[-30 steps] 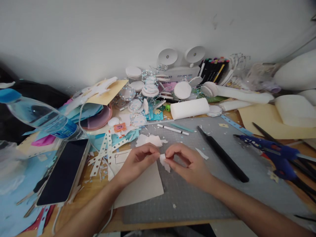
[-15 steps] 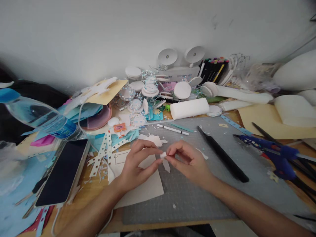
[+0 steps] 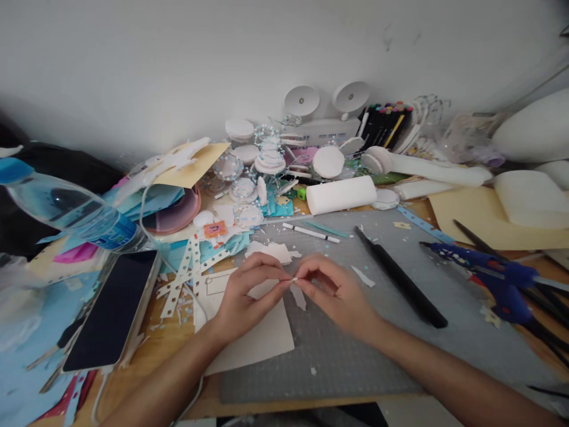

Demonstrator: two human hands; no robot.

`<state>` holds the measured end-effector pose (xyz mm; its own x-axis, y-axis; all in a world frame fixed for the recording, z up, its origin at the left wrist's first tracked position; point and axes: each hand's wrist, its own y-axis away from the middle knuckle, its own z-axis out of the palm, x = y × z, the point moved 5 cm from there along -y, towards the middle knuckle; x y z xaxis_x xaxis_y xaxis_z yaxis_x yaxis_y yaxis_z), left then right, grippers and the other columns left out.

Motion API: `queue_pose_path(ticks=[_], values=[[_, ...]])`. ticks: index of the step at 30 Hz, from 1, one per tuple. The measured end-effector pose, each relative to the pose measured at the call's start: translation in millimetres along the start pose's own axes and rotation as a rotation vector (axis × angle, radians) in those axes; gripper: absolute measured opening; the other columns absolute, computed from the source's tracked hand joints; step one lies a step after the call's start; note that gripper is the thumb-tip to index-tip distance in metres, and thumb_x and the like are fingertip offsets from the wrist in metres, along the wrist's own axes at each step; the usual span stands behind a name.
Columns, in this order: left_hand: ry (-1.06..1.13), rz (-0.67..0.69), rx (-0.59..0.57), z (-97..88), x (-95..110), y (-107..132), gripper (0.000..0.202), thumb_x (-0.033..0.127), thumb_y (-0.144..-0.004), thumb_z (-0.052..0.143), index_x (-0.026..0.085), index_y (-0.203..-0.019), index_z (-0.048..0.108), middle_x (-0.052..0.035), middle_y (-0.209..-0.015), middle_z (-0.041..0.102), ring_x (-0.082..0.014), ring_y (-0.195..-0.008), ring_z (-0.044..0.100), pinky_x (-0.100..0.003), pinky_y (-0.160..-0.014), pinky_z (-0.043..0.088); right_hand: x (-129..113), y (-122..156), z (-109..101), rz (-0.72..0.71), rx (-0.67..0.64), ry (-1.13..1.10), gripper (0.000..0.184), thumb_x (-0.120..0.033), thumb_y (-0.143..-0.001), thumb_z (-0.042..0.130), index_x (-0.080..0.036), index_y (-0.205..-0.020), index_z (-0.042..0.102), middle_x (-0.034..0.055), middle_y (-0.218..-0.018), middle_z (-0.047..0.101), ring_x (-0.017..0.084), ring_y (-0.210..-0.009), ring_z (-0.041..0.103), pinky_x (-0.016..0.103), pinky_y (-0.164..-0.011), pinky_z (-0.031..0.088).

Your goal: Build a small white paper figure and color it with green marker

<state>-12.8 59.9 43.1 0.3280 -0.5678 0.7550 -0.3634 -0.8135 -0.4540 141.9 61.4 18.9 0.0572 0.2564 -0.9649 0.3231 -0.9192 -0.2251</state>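
My left hand (image 3: 249, 295) and my right hand (image 3: 331, 290) meet fingertip to fingertip above the grey cutting mat (image 3: 355, 350). Both pinch a tiny white paper piece (image 3: 293, 280) between thumb and forefinger. A larger white paper scrap (image 3: 299, 296) lies on the mat just below the fingers. Under my left hand lies a cream sheet of card (image 3: 253, 338).
A black knife handle (image 3: 402, 284) and a white pen (image 3: 311, 233) lie on the mat. A blue glue gun (image 3: 484, 273) rests at the right. A phone (image 3: 113, 308) and a water bottle (image 3: 71, 213) are at the left. Foam discs, a foam roll (image 3: 341, 194) and markers crowd the back.
The hands have drawn closer together and risen slightly. The larger white scrap has dropped from the fingers onto the mat; only a tiny piece stays pinched.
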Motion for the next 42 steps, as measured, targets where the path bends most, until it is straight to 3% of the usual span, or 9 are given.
queue_pose_path(ticks=[4,8,12,17,21,31,36,42], values=[[-0.099,-0.023,-0.014,-5.5,-5,-2,0.015,0.019,-0.086,0.061,0.019,-0.101,0.065,-0.0062,-0.098,0.061,-0.0171,-0.094,0.058,-0.029,-0.082,0.047,1,0,-3,0.097,0.001,-0.116,0.006,-0.027,-0.087,0.057,-0.022,-0.085,0.056,-0.0005,-0.084,0.055,0.012,-0.079,0.054,0.024,-0.073,0.044],[-0.464,-0.063,-0.106,-9.5,-24,-4,0.037,0.026,-0.081,0.066,0.016,-0.116,0.057,-0.0124,-0.115,0.059,-0.0278,-0.109,0.052,-0.044,-0.093,0.041,12,-1,-6,0.286,0.012,-0.199,0.016,-0.035,-0.088,0.055,-0.020,-0.090,0.056,0.0001,-0.084,0.056,0.012,-0.077,0.053,0.025,-0.072,0.043],[-0.631,-0.123,-0.196,-6.3,-41,-3,0.026,0.025,-0.085,0.060,0.017,-0.110,0.060,-0.0101,-0.105,0.065,-0.0290,-0.101,0.055,-0.047,-0.089,0.041,22,-2,-1,0.381,-0.040,-0.361,0.024,-0.042,-0.088,0.055,-0.018,-0.087,0.054,0.0016,-0.085,0.058,0.012,-0.074,0.053,0.028,-0.072,0.044],[-0.356,-0.087,-0.012,-11.7,-20,-4,0.023,0.023,-0.084,0.063,0.019,-0.106,0.060,-0.0074,-0.101,0.062,-0.0220,-0.097,0.056,-0.037,-0.085,0.045,19,-1,7,0.380,-0.135,-0.296,0.025,-0.041,-0.088,0.055,-0.018,-0.079,0.052,-0.0024,-0.069,0.052,0.010,-0.063,0.049,0.025,-0.061,0.040],[-0.113,-0.085,0.017,-11.9,-8,-3,0.021,0.020,-0.082,0.067,0.020,-0.103,0.064,-0.0061,-0.102,0.061,-0.0186,-0.098,0.057,-0.032,-0.086,0.046,20,3,8,0.426,-0.132,-0.289,0.026,-0.042,-0.084,0.061,-0.016,-0.082,0.057,-0.0017,-0.072,0.054,0.010,-0.064,0.050,0.024,-0.061,0.039],[0.324,-0.250,0.055,-7.4,-19,2,0.016,0.018,-0.074,0.076,0.025,-0.088,0.074,-0.0049,-0.097,0.064,-0.0186,-0.095,0.060,-0.032,-0.088,0.046,22,5,9,0.498,-0.093,-0.400,0.028,-0.042,-0.077,0.068,-0.017,-0.090,0.065,0.0000,-0.076,0.060,0.011,-0.066,0.051,0.025,-0.062,0.042],[0.389,-0.310,0.052,-4.5,-23,0,0.018,0.018,-0.069,0.079,0.025,-0.085,0.076,-0.0054,-0.095,0.065,-0.0192,-0.094,0.061,-0.032,-0.086,0.048,22,7,11,0.532,-0.097,-0.509,0.026,-0.041,-0.076,0.069,-0.018,-0.087,0.068,0.0003,-0.076,0.062,0.011,-0.065,0.053,0.025,-0.062,0.044],[0.199,-0.210,0.027,-6.5,-18,1,0.028,0.020,-0.072,0.077,0.026,-0.098,0.073,-0.0072,-0.103,0.063,-0.0211,-0.099,0.059,-0.035,-0.089,0.047,23,8,11,0.582,-0.017,-0.555,0.022,-0.038,-0.074,0.070,-0.018,-0.081,0.066,-0.0017,-0.072,0.060,0.009,-0.064,0.052,0.024,-0.061,0.044]])
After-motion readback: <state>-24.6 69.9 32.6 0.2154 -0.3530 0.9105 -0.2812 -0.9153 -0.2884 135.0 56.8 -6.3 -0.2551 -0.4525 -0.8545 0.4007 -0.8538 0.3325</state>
